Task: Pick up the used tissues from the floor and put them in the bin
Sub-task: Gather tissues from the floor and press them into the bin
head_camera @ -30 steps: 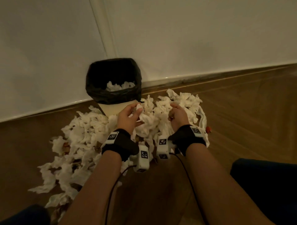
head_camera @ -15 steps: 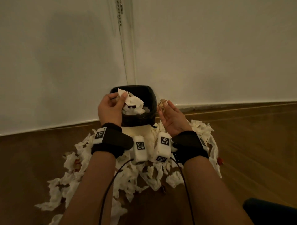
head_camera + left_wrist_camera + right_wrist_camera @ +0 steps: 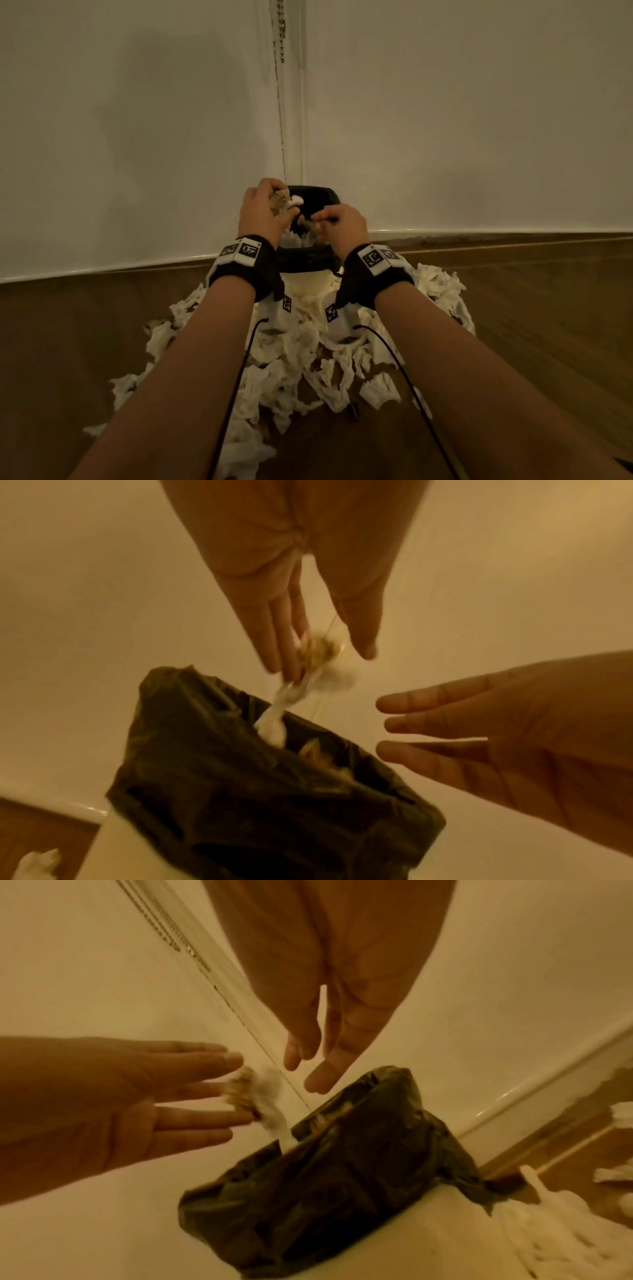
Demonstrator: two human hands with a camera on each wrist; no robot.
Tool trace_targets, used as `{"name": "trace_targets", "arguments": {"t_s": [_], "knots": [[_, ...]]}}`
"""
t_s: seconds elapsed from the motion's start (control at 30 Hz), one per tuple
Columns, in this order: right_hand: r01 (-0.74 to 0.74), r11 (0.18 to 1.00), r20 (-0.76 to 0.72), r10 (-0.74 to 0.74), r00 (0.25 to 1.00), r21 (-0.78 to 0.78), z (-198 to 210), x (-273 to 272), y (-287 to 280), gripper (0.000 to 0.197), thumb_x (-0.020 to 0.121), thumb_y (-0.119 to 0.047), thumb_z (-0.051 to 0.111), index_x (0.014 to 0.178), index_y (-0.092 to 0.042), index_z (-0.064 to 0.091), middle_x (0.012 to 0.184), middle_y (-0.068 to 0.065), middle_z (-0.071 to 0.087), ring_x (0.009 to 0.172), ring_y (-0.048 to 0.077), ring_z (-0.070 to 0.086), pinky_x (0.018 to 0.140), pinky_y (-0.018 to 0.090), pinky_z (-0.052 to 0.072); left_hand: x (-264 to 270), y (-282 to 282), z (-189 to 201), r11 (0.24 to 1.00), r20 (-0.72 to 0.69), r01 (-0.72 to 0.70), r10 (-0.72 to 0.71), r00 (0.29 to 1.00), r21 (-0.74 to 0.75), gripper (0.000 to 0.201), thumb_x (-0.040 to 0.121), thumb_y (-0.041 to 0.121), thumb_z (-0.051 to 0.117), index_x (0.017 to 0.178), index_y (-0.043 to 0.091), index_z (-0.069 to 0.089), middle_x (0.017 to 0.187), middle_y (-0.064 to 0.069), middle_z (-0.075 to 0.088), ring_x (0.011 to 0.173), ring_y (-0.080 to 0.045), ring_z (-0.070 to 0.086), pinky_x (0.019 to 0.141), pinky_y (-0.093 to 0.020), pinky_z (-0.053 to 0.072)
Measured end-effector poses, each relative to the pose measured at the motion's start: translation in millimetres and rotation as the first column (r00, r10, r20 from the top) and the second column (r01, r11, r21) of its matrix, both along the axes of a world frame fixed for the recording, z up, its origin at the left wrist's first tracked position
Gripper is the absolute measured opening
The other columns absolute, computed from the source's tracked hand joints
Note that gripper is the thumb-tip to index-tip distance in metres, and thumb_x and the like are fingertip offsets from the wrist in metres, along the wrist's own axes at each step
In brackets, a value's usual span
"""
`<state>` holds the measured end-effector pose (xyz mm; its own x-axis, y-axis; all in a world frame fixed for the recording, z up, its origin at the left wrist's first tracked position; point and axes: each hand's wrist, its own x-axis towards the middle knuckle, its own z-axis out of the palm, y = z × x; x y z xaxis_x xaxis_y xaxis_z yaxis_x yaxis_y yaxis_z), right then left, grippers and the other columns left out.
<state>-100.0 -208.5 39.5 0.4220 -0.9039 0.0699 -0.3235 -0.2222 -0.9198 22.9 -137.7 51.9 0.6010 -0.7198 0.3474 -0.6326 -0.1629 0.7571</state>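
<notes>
Item: used tissues, corner of room, wood floor [image 3: 548, 325].

Progress (judged): early. Some tissues already lie inside the bin [image 3: 310, 255], lined with a black bag [image 3: 240, 791]; a large heap of tissues [image 3: 308, 363] remains on the floor in front of it.

In hand: one stained tissue [image 3: 301, 680] at the fingertips of the left hand [image 3: 262, 214], over the bin mouth, long axis near vertical, tail pointing down into the bag (blurred).

Grip: left fingers straight, barely touching the tissue; right hand [image 3: 337, 222] spread wide, empty.
</notes>
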Motion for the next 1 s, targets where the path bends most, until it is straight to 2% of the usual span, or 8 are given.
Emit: {"name": "trace_targets", "arguments": {"t_s": [0.1, 0.2, 0.3, 0.4, 0.5, 0.6, 0.77, 1.0], "knots": [[0.051, 0.999, 0.046, -0.051, 0.998, 0.010, -13.2, -8.4, 1.7, 0.027, 0.094, 0.000, 0.043, 0.097, -0.009, 0.069, 0.118, 0.014, 0.060, 0.094, 0.026, 0.064, 0.086, 0.038, 0.054, -2.2, 1.4, -12.1, 0.985, -0.048, 0.055, -0.047, 0.998, 0.164, 0.068, 0.080, 0.029, 0.070, 0.138, 0.024, 0.035, 0.135, -0.013, 0.040, 0.119, -0.027, 0.047, 0.100, -0.038, 0.043], [0.178, 0.984, 0.070, -0.178, 0.982, 0.009, -23.4, -24.8, 2.1, 0.025, 0.095, -0.005, 0.045, 0.092, -0.017, 0.067, 0.112, 0.016, 0.060, 0.088, 0.025, 0.063, 0.082, 0.037, 0.055, -11.0, 8.3, -19.6, 0.992, -0.080, 0.026, -0.016, 0.997, 0.125, 0.064, 0.086, 0.031, 0.063, 0.142, 0.027, 0.030, 0.140, -0.009, 0.035, 0.112, -0.023, 0.054, 0.095, -0.039, 0.048], [0.306, 0.952, 0.025, -0.305, 0.952, -0.028, -41.2, -48.3, 4.7, 0.026, 0.093, -0.008, 0.045, 0.095, -0.018, 0.069, 0.109, 0.012, 0.061, 0.095, 0.026, 0.061, 0.088, 0.040, 0.051, -30.9, 20.0, -27.4, 0.999, 0.030, 0.005, -0.006, 1.000, 0.032, 0.041, 0.090, 0.032, 0.055, 0.129, 0.031, 0.044, 0.119, 0.000, 0.049, 0.087, -0.011, 0.058, 0.079, -0.029, 0.051], [0.366, 0.931, -0.039, -0.366, 0.930, -0.009, -68.9, -73.1, 14.9, 0.022, 0.093, -0.011, 0.047, 0.098, -0.017, 0.067, 0.103, 0.004, 0.063, 0.097, 0.023, 0.059, 0.083, 0.029, 0.046, -54.0, 32.8, -45.4, 0.995, 0.033, 0.073, -0.075, 0.997, 0.070, 0.018, 0.091, 0.033, 0.050, 0.109, 0.031, 0.056, 0.085, 0.011, 0.058, 0.065, 0.003, 0.051, 0.060, -0.016, 0.042], [0.387, 0.919, -0.145, -0.374, 0.916, 0.071, -102.8, -95.2, 31.2, 0.018, 0.093, -0.015, 0.048, 0.103, -0.017, 0.063, 0.103, 0.003, 0.065, 0.088, 0.020, 0.060, 0.075, 0.025, 0.043, -76.0, 48.0, -73.0, 0.946, -0.034, 0.164, -0.161, 0.986, 0.281, 0.015, 0.091, 0.036, 0.049, 0.100, 0.031, 0.059, 0.072, 0.011, 0.058, 0.066, -0.008, 0.057, 0.062, -0.025, 0.048], [0.383, 0.909, -0.341, -0.313, 0.886, 0.161, -132.1, -116.0, 45.2, 0.021, 0.093, -0.022, 0.048, 0.111, -0.018, 0.059, 0.106, 0.008, 0.064, 0.080, 0.017, 0.057, 0.072, 0.029, 0.046, -94.0, 62.2, -108.7, 0.840, -0.094, 0.235, -0.217, 0.972, 0.490, 0.017, 0.091, 0.037, 0.047, 0.097, 0.029, 0.061, 0.078, 0.002, 0.065, 0.073, -0.017, 0.062, 0.068, -0.031, 0.053], [0.293, 0.955, -0.690, -0.184, 0.700, 0.041, -180.3, -134.4, 85.2, 0.043, 0.092, -0.042, 0.046, 0.125, -0.015, 0.047, 0.127, 0.015, 0.048, 0.119, 0.032, 0.042, 0.104, 0.039, 0.030, -122.8, 91.7, -169.3, 0.709, -0.114, 0.272, -0.263, 0.958, 0.650, 0.021, 0.094, 0.034, 0.044, 0.101, 0.022, 0.060, 0.093, -0.003, 0.066, 0.078, -0.017, 0.058, 0.066, -0.028, 0.046], [-0.003, 0.997, -0.818, -0.064, 0.572, -0.080, -228.7, -148.3, 147.3, 0.077, 0.080, -0.071, 0.039, 0.141, -0.024, 0.031, 0.146, 0.008, 0.030, 0.134, 0.028, 0.027, 0.109, 0.040, 0.027, -146.3, 133.0, -219.8, 0.662, -0.130, 0.233, -0.202, 0.971, 0.712, 0.027, 0.096, 0.031, 0.039, 0.120, 0.023, 0.047, 0.123, 0.000, 0.051, 0.102, -0.018, 0.056, 0.080, -0.031, 0.049]]}}
